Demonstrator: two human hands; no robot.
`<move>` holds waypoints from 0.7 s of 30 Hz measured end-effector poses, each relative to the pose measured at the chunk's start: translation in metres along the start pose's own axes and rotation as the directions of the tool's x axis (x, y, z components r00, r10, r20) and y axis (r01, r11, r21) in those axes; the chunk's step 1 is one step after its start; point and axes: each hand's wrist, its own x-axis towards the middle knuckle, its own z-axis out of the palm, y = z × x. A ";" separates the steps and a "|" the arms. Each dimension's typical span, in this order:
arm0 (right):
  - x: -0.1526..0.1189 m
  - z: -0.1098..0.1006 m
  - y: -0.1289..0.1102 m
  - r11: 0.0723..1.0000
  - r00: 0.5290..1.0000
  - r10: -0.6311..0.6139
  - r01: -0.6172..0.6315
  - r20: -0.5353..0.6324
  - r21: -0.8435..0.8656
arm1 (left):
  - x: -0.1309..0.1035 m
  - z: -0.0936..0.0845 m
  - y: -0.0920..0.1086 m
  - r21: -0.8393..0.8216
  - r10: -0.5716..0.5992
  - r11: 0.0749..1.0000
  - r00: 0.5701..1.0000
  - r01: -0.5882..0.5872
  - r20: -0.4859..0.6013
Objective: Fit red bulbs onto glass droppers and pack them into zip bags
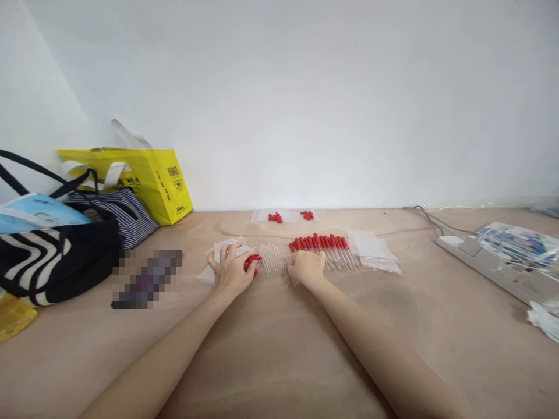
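Observation:
My left hand (231, 272) rests with its fingers apart over flat clear plastic bags (207, 273) and a small pile of red caps (252, 260). Its thumb and fingertips touch the caps. Between my hands lies a fan of thin white sticks (271, 258). My right hand (307, 266) is closed, fingertips down at some thin clear sticks (286, 273); whatever it pinches is hidden. Just right of it, several thin clear pieces with red caps (336, 251) lie side by side, caps toward the wall. More clear bags (374, 251) are stacked at their right.
Near the wall, another clear bag (286, 216) has two clusters of red caps on it. At left are a yellow bag (161, 180), a striped pouch (126, 215), a black bag (87, 262) and a blurred dark object (148, 279). A power strip (484, 267) with cables stands at right.

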 end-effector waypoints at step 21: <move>-0.028 0.002 0.034 0.973 0.968 -0.160 0.188 -0.192 0.138 | 0.005 0.006 0.001 0.041 -0.132 0.991 0.981 0.127 0.140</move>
